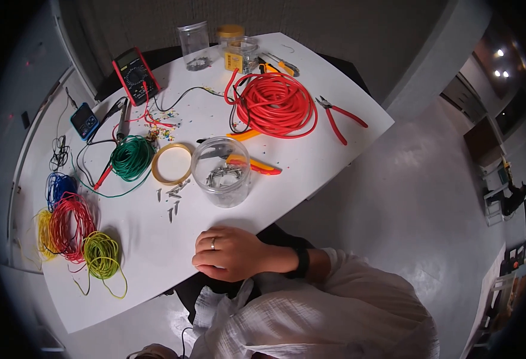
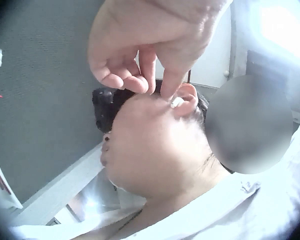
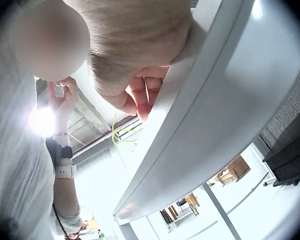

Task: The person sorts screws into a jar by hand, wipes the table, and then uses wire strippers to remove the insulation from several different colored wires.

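My right hand (image 1: 230, 254), with a ring on one finger, rests at the front edge of the white table (image 1: 146, 257). Its fingers are loosely bent and hold nothing; the right wrist view shows them at the table edge. Raised beside the person's head, my left hand (image 2: 150, 37) has bent fingers, with a gap between thumb and forefinger. The thumb tip is right at a white earbud (image 2: 177, 102) in the ear. Nearest to the right hand on the table is a clear jar (image 1: 224, 197) with metal screws inside, and several loose screws (image 1: 175, 207) lie left of it.
Around the jar lie a tape roll (image 1: 155, 173), orange-handled pliers (image 1: 263, 169) and a red cable coil (image 1: 281, 105). Red-handled cutters (image 1: 337, 119) lie far right. Green wire (image 1: 132, 158), yellow-green wire (image 1: 101, 256) and a multimeter (image 1: 135, 75) stand left.
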### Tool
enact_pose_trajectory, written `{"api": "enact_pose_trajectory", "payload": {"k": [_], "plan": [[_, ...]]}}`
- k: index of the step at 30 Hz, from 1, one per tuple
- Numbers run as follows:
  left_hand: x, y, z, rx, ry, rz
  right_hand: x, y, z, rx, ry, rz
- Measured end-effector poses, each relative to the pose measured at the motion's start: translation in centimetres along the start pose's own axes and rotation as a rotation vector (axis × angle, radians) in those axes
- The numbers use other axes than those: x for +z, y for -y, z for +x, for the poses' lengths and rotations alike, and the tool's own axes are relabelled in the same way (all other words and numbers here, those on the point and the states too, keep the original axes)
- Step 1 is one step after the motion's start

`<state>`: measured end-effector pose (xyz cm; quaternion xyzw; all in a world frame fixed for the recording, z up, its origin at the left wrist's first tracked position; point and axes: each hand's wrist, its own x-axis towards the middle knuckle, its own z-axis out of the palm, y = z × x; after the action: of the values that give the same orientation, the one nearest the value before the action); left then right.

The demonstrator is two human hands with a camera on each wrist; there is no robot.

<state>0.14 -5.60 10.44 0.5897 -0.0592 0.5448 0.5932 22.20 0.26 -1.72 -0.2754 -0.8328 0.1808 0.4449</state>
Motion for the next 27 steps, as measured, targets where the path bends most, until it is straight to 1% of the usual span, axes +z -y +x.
{"api": "enact_pose_trajectory", "payload": {"k": [2,3,4,5,6,8,10,11,12,14,15,16,17,19,20,21,24,27], "plan": [[-1.9,0.9,-2.2,-0.057,-0.06,0.017,0.1,0.0,0.0,-0.004,0.001,-0.007],[-2.1,0.8,-3.3,-0.085,-0.09,0.026,0.1,-0.1,0.0,0.002,0.004,-0.006],[-0.2,0.6,-2.4,-0.185,-0.367,0.19,0.0,0.0,0.0,0.008,0.008,-0.005],[-1.2,2.0,-0.6,-0.061,0.037,0.27,0.0,0.0,0.0,0.004,0.008,0.002],[-0.8,2.2,-0.7,-0.173,-0.024,0.423,0.0,0.1,0.0,-0.002,-0.021,0.002],[-2.3,2.7,-2.4,-0.397,-0.115,0.595,-0.4,0.7,-0.2,-0.016,-0.048,0.013],[-3.0,3.5,-3.2,-0.484,-0.111,0.761,-1.5,2.1,-1.0,-0.035,-0.136,0.082],[-3.1,3.7,-3.5,-0.555,-0.105,0.832,-2.3,2.7,-1.9,-0.006,-0.078,0.12],[-3.4,4.1,-4.2,-0.565,-0.112,0.882,-3.1,3.2,-3.1,0.024,-0.019,0.157],[-3.8,4.8,-4.9,-0.571,-0.083,0.988,-5.0,3.3,-6.1,0.28,0.177,0.066],[-3.9,5.1,-4.9,-0.544,-0.058,1.009,-5.6,3.0,-8.2,0.476,0.223,0.0],[-4.1,5.5,-5.1,-0.546,-0.07,1.017,-6.1,2.5,-10.9,0.67,0.269,-0.071],[-4.4,5.9,-5.3,-0.534,-0.051,1.011,-6.4,1.3,-15.0,0.833,0.43,-0.201],[-4.9,6.5,-5.8,-0.522,-0.025,0.996,-6.7,0.3,-23.4,0.823,0.891,-0.53],[-5.1,6.7,-5.9,-0.521,-0.034,1.003,-6.5,0.6,-25.7,0.812,0.895,-0.53],[-5.2,6.9,-6.0,-0.501,-0.053,0.99,-5.4,-1.2,-39.4,0.856,0.955,-0.329],[-5.4,7.3,-6.2,-0.469,-0.096,0.968,-6.1,-0.1,-38.4,0.868,0.972,-0.309],[-5.6,7.3,-6.1,-0.449,-0.071,0.968,-6.3,0.8,-36.7,0.888,0.981,-0.288]]}}
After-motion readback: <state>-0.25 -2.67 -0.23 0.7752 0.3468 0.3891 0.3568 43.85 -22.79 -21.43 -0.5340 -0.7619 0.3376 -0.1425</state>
